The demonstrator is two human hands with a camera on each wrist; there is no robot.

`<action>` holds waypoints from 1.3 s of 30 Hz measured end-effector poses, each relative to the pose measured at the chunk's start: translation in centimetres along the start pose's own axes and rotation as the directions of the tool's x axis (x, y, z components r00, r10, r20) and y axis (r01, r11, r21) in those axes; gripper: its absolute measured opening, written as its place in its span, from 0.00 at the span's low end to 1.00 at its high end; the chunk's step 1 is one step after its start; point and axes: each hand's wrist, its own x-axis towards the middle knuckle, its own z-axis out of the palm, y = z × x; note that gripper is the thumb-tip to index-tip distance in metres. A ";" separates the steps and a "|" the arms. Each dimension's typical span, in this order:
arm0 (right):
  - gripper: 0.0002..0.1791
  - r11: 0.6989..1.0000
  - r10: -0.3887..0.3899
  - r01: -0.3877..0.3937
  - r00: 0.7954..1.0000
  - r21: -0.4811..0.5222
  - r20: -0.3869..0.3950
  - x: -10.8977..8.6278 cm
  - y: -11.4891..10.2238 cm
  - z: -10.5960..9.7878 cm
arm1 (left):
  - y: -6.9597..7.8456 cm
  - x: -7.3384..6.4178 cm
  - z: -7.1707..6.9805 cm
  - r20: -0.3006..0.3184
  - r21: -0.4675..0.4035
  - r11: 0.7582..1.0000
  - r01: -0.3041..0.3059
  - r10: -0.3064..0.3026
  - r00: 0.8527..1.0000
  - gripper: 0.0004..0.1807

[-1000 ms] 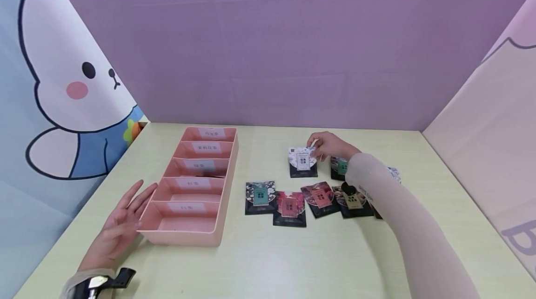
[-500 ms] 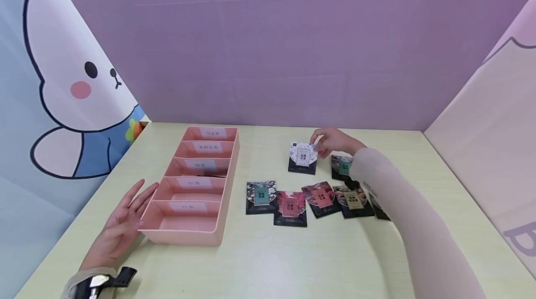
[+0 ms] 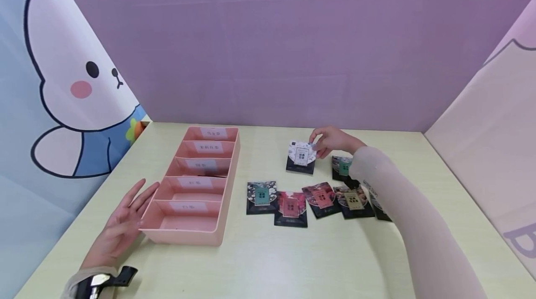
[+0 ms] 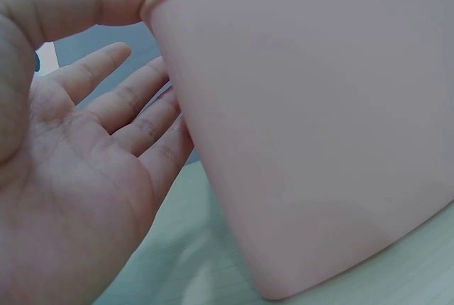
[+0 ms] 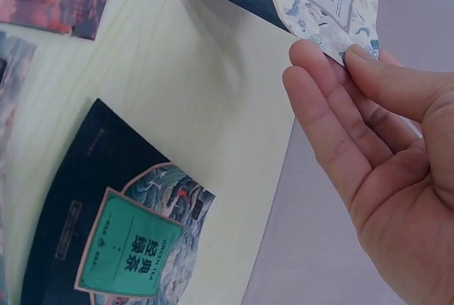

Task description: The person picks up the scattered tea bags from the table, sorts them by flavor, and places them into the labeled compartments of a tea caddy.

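Observation:
Between thumb and fingers, my right hand (image 3: 333, 141) pinches the edge of a white and dark tea packet (image 3: 301, 156). The right wrist view shows that white tea packet (image 5: 312, 3) raised off the table, its shadow below. My left hand (image 3: 122, 224) is at the near left corner of a pink divided box (image 3: 223, 215). In the left wrist view its fingers (image 4: 145, 124) are fairly straight against the box wall (image 4: 305, 120), with the thumb by the rim. A green-labelled tea packet (image 5: 120, 241) lies below the right hand.
Several tea packets lie in a loose row: a teal-labelled one (image 3: 261, 197), a pink one (image 3: 291, 209), a red one (image 3: 321, 200) and a gold-labelled one (image 3: 353, 202). Another (image 3: 381, 210) is partly under the right sleeve (image 3: 402, 210). A purple wall (image 3: 268, 57) bounds the table's back.
My right hand has raised the white tea packet slightly and shifted a little back; in the last half second it barely moves. The left hand stays at the box.

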 end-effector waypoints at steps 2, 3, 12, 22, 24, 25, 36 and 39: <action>0.10 1.000 -0.004 0.004 1.000 0.001 0.003 0.0 -0.1 -0.1 | 0.0 0.0 0.0 -0.007 0.004 1.000 0.001 -0.001 1.000 0.52; 0.10 1.000 -0.004 0.004 1.000 0.001 0.004 0.0 -0.2 -0.1 | 0.0 0.1 0.0 0.003 -0.001 1.000 -0.004 0.004 1.000 0.51; 0.10 1.000 -0.022 0.022 1.000 0.016 0.005 -0.1 -1.6 -0.5 | -0.1 0.2 -0.2 0.043 -0.046 0.999 -0.021 0.023 0.999 0.51; 0.10 0.999 -0.044 0.044 0.999 0.020 -0.015 0.6 -3.2 -0.8 | -0.2 0.3 -0.3 0.033 -0.044 0.999 -0.013 0.015 0.999 0.51; 0.10 0.998 -0.053 0.053 0.999 0.030 -0.010 0.8 -3.5 -0.8 | -0.3 0.3 -0.3 0.045 -0.057 0.998 -0.017 0.019 0.999 0.50; 0.10 0.998 -0.058 0.058 0.998 0.032 -0.005 0.8 -3.8 -0.8 | -0.2 0.3 -0.3 0.053 -0.065 0.998 -0.019 0.022 0.998 0.51; 0.10 0.994 -0.106 0.106 0.994 0.015 0.010 0.4 -6.8 0.0 | 0.2 0.0 -0.4 0.032 -0.034 0.999 -0.012 0.013 0.999 0.50; 0.10 0.993 -0.116 0.116 0.993 -0.016 0.015 0.3 -7.8 0.4 | 0.3 -0.1 -0.3 0.020 -0.036 0.999 -0.003 0.003 1.000 0.50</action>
